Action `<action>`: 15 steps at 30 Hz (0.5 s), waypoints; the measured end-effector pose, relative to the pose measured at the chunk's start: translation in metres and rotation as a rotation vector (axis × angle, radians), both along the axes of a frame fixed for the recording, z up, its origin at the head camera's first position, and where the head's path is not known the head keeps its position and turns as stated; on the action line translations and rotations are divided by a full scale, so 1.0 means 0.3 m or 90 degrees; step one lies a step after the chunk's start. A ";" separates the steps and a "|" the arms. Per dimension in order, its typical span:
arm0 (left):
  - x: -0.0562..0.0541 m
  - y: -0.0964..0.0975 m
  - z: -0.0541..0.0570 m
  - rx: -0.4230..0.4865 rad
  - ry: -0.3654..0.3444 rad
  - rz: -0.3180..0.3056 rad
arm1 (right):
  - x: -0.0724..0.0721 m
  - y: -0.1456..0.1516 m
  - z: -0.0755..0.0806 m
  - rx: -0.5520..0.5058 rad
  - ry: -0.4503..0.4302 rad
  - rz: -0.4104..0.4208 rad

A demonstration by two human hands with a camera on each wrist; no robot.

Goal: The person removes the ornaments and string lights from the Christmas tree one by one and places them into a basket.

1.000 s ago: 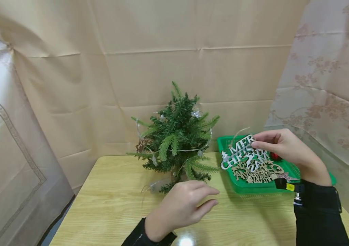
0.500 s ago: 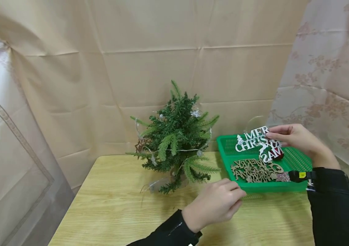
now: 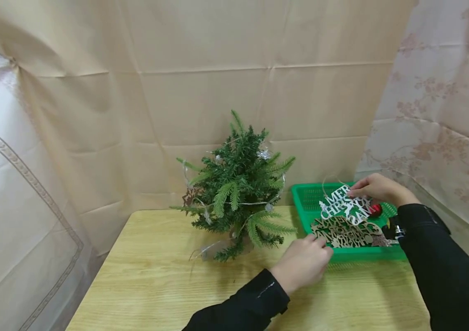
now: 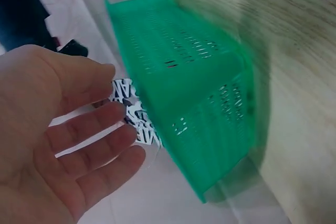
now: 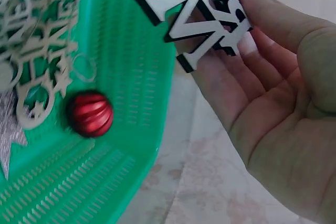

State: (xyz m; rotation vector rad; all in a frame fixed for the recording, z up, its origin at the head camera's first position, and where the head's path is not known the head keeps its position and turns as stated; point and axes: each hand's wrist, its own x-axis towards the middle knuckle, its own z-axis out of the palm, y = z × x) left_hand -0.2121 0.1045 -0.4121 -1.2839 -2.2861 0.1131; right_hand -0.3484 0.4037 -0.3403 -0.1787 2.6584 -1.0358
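In the head view my right hand pinches a white cut-out "Merry Christmas" sign ornament with a loop of cord, above the back of the green basket. The right wrist view shows the sign's white letters with dark edges between thumb and fingers. My left hand hovers at the basket's front left corner. Seen in the left wrist view, its fingers are loosely bent and hold nothing; whether they touch the rim I cannot tell. Wooden-coloured letter ornaments lie in the basket below the sign.
A small green Christmas tree with a string of lights and a brown star ornament stands left of the basket on the wooden table. A red ribbed bauble and a glittery star lie in the basket. Cloth hangs behind.
My left hand has moved right, from in front of the tree to the basket's corner. The right hand swung the sign right and back, then lowered it slightly over the basket.
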 end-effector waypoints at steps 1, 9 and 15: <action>-0.004 0.007 -0.005 -0.007 -0.004 0.007 | -0.008 -0.003 -0.004 0.008 -0.016 0.007; -0.036 0.048 -0.041 -0.006 -0.007 0.037 | -0.024 -0.045 -0.042 0.093 -0.081 0.059; -0.047 0.055 -0.054 0.001 0.019 0.048 | -0.040 -0.030 -0.100 0.186 -0.114 0.044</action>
